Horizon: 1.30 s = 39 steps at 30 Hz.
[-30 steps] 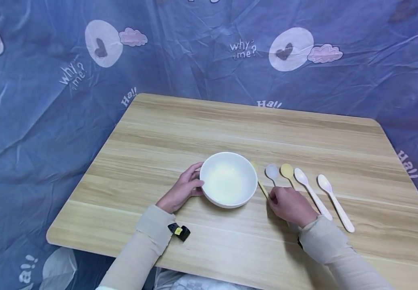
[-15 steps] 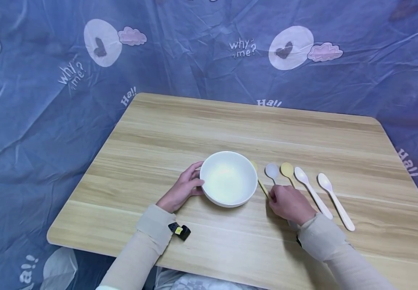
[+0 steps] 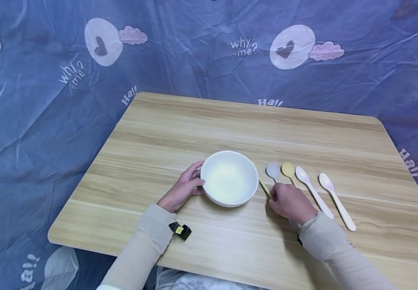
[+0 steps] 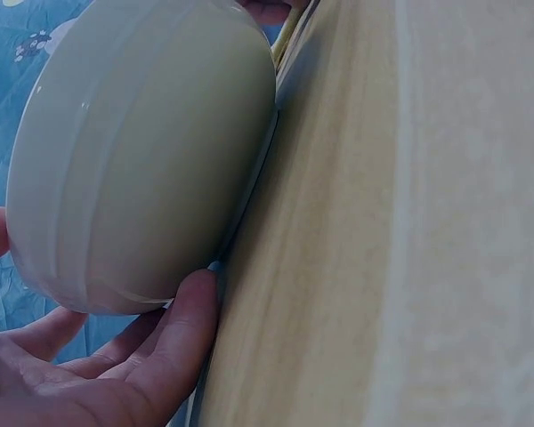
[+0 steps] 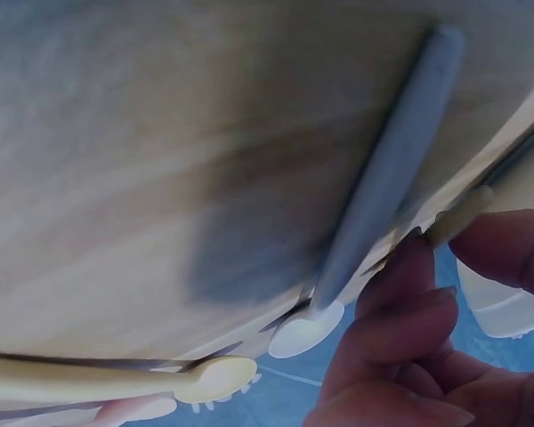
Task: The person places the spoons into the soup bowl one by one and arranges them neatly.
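A white bowl [image 3: 229,179] stands upright on the table, with nothing seen inside it. My left hand [image 3: 181,189] holds its left side, thumb by the rim and fingers low against the wall. Right of the bowl, my right hand [image 3: 291,203] pinches the handle end of a yellow spoon [image 3: 265,188]. That spoon's head is mostly hidden behind the bowl. In the right wrist view, the handle tip [image 5: 460,218] sits between thumb and fingers. Beneath this hand lies a pale lavender spoon [image 3: 272,170], its handle partly covered.
A second yellow spoon [image 3: 288,169] lies beside the lavender one, partly under my right hand. Two white spoons, a nearer one [image 3: 314,193] and an outer one [image 3: 337,201], lie farther right. A blue printed cloth [image 3: 201,48] hangs behind the wooden table [image 3: 194,121].
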Each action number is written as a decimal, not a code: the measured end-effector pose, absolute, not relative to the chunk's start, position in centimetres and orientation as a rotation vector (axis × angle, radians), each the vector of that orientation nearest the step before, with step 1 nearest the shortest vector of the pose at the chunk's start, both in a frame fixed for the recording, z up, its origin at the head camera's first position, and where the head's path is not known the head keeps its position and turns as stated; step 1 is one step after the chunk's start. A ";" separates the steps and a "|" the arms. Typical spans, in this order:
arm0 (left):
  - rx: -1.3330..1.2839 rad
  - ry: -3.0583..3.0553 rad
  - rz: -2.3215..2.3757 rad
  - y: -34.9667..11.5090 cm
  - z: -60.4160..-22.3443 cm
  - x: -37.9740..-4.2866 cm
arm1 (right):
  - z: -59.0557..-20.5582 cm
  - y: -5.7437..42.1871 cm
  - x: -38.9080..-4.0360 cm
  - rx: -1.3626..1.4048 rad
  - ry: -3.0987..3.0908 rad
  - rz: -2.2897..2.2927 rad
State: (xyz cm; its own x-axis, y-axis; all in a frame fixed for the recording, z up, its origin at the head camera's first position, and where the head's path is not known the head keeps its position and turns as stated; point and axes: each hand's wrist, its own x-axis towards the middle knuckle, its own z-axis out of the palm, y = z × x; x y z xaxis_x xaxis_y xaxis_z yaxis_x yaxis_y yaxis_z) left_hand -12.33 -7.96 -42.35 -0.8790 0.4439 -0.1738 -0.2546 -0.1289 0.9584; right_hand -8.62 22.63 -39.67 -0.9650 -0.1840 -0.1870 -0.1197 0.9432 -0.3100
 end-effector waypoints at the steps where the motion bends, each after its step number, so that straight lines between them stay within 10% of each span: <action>1: 0.211 1.696 2.052 -8.0 -42.4 -12.3 | -39.6 22.7 -8.6 -0.223 2.886 -0.447; 39: 0.204 1.700 2.052 -8.0 -42.5 -12.4 | -37.4 23.4 -9.1 -0.240 3.179 -0.696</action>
